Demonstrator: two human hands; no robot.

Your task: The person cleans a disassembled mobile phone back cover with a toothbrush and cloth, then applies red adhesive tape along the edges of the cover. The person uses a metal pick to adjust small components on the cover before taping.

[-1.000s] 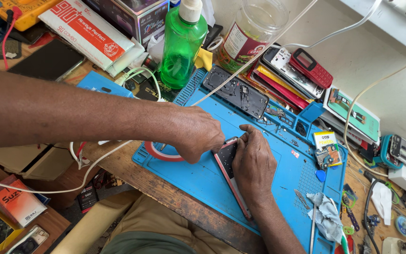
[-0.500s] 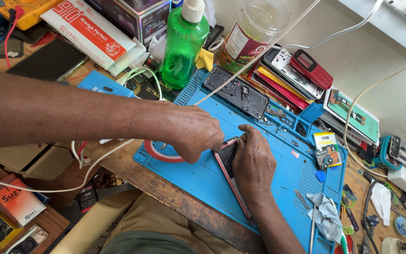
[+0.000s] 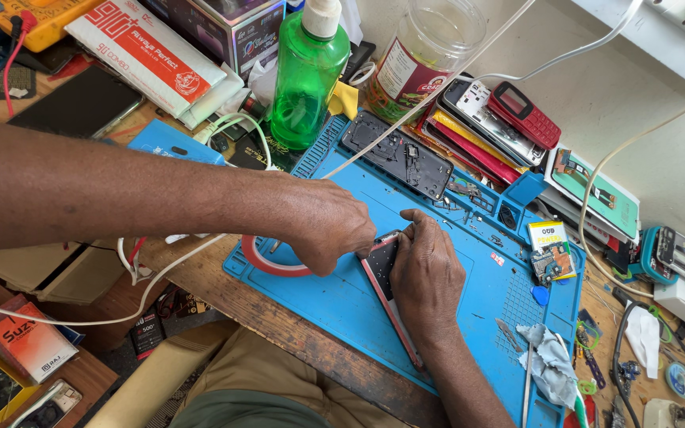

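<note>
Both hands work on an opened phone (image 3: 382,265) on the blue mat (image 3: 469,317) — right hand (image 3: 428,273) pressing it flat, left hand (image 3: 323,230) pinching something unseen at its edge; back still off.

Quick count of the bench: two hands, left hand (image 3: 323,230) and right hand (image 3: 426,273), both on one opened phone (image 3: 382,261). One blue mat (image 3: 469,317), one green bottle (image 3: 307,79), one clear jar (image 3: 426,51), one red keypad phone (image 3: 525,115), one tape roll (image 3: 267,260), one crumpled cloth (image 3: 549,361).
</note>
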